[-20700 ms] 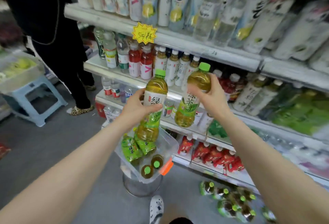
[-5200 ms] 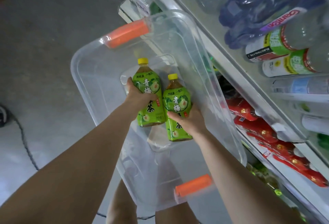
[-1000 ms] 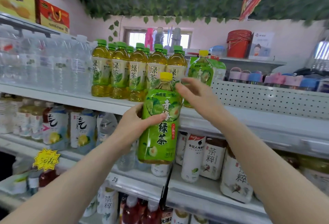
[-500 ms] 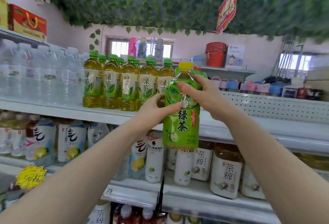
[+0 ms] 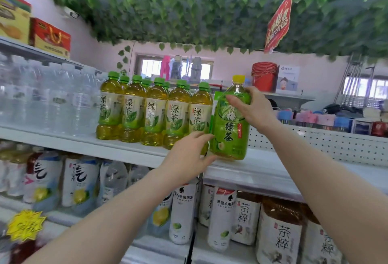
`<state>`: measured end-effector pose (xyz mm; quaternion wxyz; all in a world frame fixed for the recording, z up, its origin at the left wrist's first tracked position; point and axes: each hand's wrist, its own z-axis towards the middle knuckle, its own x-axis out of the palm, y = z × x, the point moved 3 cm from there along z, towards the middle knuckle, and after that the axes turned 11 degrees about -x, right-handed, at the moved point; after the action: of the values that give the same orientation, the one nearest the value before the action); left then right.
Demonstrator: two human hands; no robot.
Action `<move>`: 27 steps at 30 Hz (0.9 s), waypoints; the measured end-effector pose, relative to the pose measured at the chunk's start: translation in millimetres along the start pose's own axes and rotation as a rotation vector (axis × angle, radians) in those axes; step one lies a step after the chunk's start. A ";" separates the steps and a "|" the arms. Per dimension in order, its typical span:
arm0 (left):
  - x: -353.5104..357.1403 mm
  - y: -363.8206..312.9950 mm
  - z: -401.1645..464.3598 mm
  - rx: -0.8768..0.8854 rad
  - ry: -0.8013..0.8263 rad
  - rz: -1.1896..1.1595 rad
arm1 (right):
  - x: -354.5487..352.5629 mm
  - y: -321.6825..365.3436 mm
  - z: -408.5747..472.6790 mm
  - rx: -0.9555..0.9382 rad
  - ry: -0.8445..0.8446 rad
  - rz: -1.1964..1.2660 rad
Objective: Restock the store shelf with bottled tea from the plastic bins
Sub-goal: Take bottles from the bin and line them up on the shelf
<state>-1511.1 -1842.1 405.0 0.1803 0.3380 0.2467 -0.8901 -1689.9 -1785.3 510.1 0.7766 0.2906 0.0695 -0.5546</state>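
- The yellow-capped green tea bottle [image 5: 228,125], held mid-air half a second ago, has been set on the top shelf [image 5: 130,152].
- It is clamped high by the right hand [image 5: 255,108]; left hand [image 5: 189,156] fingers are spread at its base.
- One placement is judged nearly done.

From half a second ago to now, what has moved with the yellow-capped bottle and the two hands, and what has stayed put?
The yellow-capped green tea bottle has gone forward and down onto the shelf, at the right end of the row of green-capped bottles. The right hand still grips its shoulder; the left hand has slid down to its base, fingers loosened. The green-capped row has not shifted.
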 end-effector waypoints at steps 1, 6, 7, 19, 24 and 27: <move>4.4 -0.3 -0.2 0.010 -0.001 0.002 | 5.2 -4.3 -1.7 0.003 0.009 0.000; 21.2 -4.7 -1.5 0.056 0.010 0.020 | 17.4 -17.8 -3.5 0.015 0.041 -0.025; 23.9 -4.8 -1.3 0.061 0.014 0.030 | 16.9 -16.9 -2.8 0.012 0.065 -0.039; 38.2 -4.2 1.3 0.038 0.038 0.099 | 3.4 -6.3 -13.7 -0.303 0.287 -0.493; 42.0 -4.5 8.1 0.019 0.029 0.142 | 16.4 -21.3 -8.6 -0.293 0.249 -0.419; 46.6 -4.4 13.2 -0.012 0.037 0.157 | 24.3 -30.6 -3.2 -0.302 0.238 -0.435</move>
<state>-1552.9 -1853.1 382.7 0.2469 0.3718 0.2279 -0.8654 -1707.6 -1810.1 485.5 0.6604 0.2129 0.3026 -0.6534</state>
